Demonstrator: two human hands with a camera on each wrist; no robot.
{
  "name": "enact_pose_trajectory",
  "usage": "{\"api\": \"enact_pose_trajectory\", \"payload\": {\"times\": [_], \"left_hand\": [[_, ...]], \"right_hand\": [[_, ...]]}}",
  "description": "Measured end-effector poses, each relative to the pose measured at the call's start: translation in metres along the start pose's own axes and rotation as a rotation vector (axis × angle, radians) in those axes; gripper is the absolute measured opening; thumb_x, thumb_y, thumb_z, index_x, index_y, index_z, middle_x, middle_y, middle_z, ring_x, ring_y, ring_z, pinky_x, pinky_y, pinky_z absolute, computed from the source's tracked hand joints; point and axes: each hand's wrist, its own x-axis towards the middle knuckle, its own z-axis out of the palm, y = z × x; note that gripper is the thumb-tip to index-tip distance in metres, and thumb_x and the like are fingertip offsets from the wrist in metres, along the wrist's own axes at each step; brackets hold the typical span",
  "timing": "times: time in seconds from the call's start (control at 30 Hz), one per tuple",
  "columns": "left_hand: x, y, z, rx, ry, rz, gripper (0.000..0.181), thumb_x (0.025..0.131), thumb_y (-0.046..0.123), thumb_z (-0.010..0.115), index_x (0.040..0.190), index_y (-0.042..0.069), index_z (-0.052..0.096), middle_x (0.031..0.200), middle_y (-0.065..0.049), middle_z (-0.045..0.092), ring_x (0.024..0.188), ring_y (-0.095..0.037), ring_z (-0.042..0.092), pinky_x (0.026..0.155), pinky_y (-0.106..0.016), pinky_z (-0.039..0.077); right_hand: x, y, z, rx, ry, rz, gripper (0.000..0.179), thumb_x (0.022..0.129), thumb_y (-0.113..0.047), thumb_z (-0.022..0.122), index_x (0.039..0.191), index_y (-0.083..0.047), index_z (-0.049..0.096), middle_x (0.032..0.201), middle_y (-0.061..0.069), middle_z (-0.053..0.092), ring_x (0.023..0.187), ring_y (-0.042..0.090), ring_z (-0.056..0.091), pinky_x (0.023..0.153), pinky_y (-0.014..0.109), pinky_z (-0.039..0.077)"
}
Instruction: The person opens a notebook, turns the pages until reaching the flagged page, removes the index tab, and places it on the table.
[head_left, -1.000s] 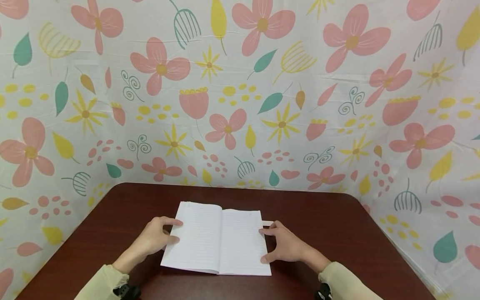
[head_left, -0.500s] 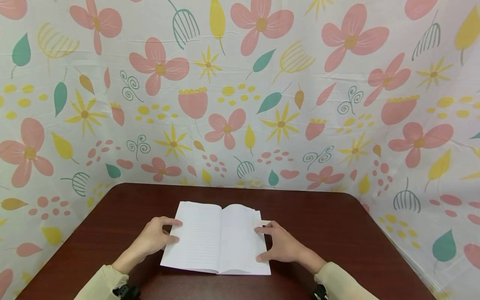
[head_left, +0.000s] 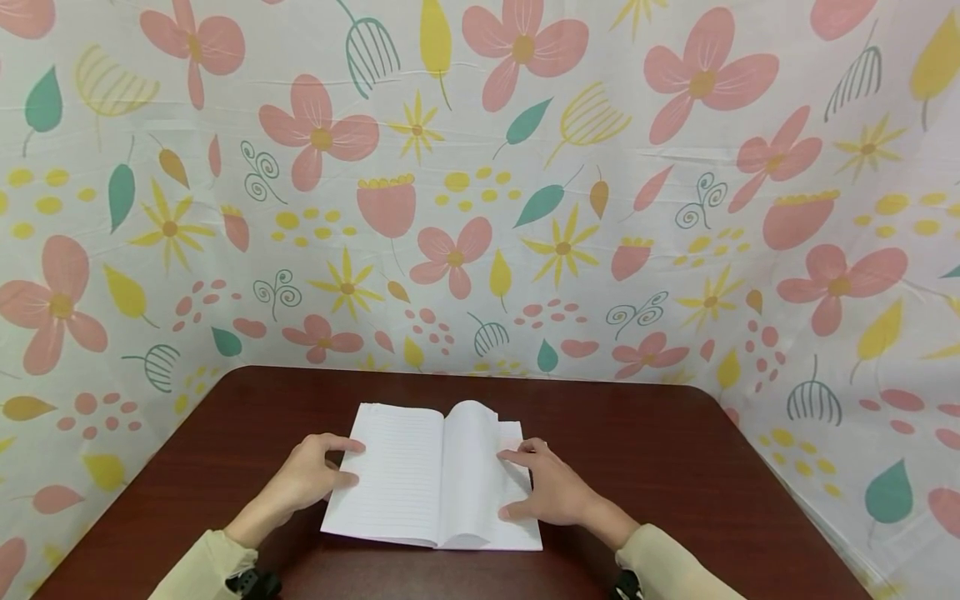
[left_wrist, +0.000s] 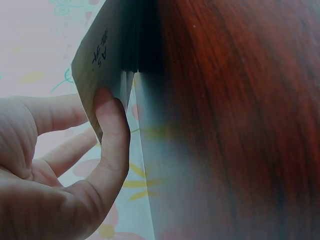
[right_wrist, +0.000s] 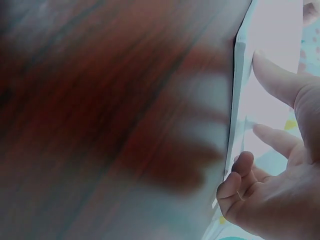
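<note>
An open notebook (head_left: 390, 475) with lined white pages lies near the table's front. My left hand (head_left: 307, 473) grips its left edge, thumb and index fingertip on the page. From below, the left wrist view shows a finger (left_wrist: 114, 130) curled against the cover (left_wrist: 97, 60), which bears dark handwriting. On the right side, a leaf (head_left: 471, 479) bulges up and leans toward the spine. Its free edge meets the spread thumb and index fingertip of my right hand (head_left: 558, 487). In the right wrist view that thumb (right_wrist: 275, 77) extends over the white paper while other fingers are bent.
The notebook rests on a dark reddish-brown table (head_left: 637, 433) with rounded far corners. A white cloth (head_left: 480, 192) printed with flowers and leaves hangs behind and at the sides. Black wrist straps (head_left: 253, 582) show below the light sleeves.
My right hand has slid left over the right page. The leaf at its fingertips went from flat to bulging toward the spine, uncovering paper at right. My left hand stays put.
</note>
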Motion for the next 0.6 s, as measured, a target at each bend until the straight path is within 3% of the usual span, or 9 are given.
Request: {"api": "enact_pose_trajectory", "payload": {"times": [0.3, 0.6], "left_hand": [[0.001, 0.001, 0.0, -0.006, -0.006, -0.001, 0.04, 0.081, -0.007, 0.083, 0.119, 0.0, 0.076, 0.122, -0.019, 0.065, 0.069, -0.023, 0.071, 0.06, -0.04, 0.06], [0.0, 0.0, 0.0, -0.008, -0.008, -0.007, 0.04, 0.081, -0.008, 0.083, 0.12, 0.0, 0.075, 0.122, -0.019, 0.065, 0.07, -0.023, 0.071, 0.061, -0.04, 0.06]], "right_hand": [[0.01, -0.008, 0.008, 0.024, 0.02, -0.003, 0.085, 0.077, -0.04, 0.094, 0.147, -0.006, 0.061, 0.14, 0.022, 0.057, 0.125, 0.04, 0.058, 0.102, 0.06, 0.048], [0.017, -0.019, 0.013, 0.089, 0.007, -0.049, 0.084, 0.083, -0.038, 0.092, 0.151, -0.003, 0.057, 0.144, 0.021, 0.059, 0.134, 0.038, 0.055, 0.109, 0.059, 0.043]]}}
